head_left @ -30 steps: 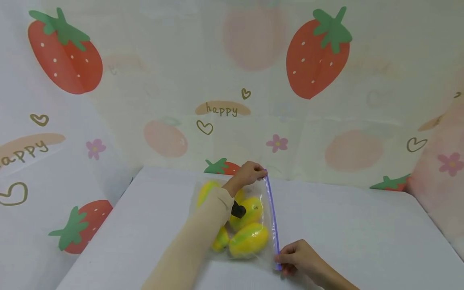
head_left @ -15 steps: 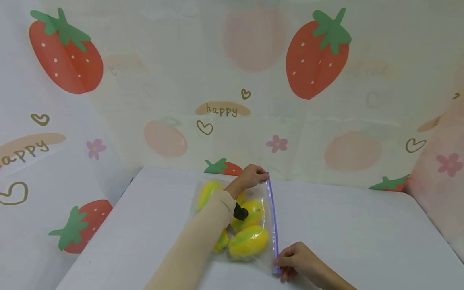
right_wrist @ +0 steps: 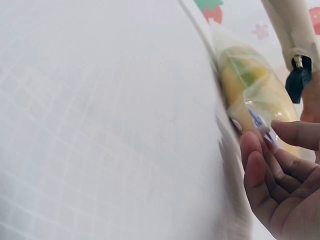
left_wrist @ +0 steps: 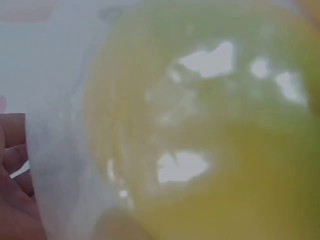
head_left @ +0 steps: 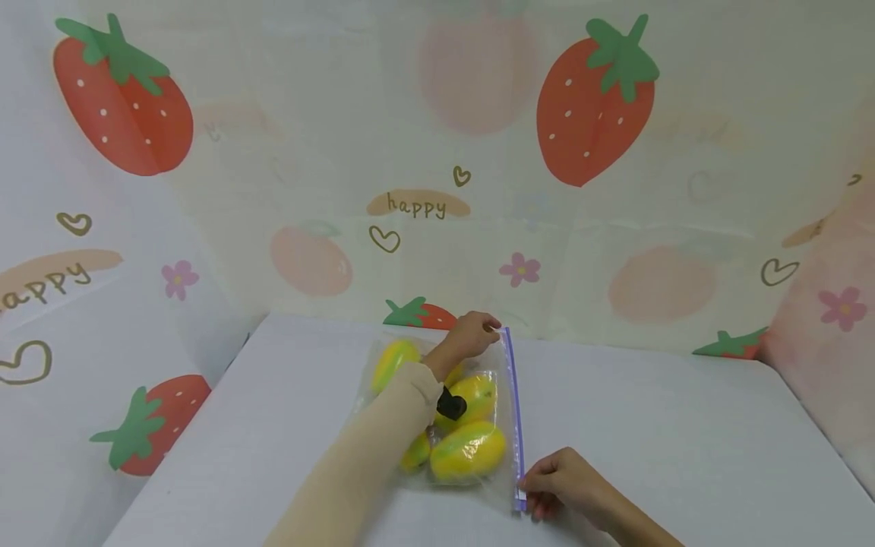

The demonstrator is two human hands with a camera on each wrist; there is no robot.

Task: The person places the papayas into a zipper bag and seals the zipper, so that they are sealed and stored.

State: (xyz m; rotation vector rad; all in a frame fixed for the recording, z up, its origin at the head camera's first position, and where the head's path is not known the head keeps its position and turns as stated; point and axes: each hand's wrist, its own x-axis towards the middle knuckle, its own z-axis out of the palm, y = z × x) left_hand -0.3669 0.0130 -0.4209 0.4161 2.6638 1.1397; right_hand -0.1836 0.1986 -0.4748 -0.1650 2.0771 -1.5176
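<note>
A clear zip bag (head_left: 506,448) with a purple zip strip (head_left: 515,395) along its right side lies on the table. Several yellow-green, mango-like fruits (head_left: 468,453) are inside it. My left hand (head_left: 473,336) reaches over the bag and pinches the edge by the strip's far end. At the strip's near end, my right hand (head_left: 563,486) pinches the corner between thumb and fingers. The right wrist view shows that thumb (right_wrist: 295,134) against the purple strip. In the left wrist view, one fruit (left_wrist: 210,115) under the plastic fills most of the frame, with fingers (left_wrist: 15,155) beyond the bag.
The white-covered table (head_left: 649,425) extends to both sides of the bag. A strawberry-patterned cloth (head_left: 581,228) hangs behind and beside it. A black device (head_left: 451,404) sits at my left wrist, over the fruit.
The strip's far end and my left hand have come slightly nearer and to the right. My right hand dipped a little, then rose again, staying at the near end.
</note>
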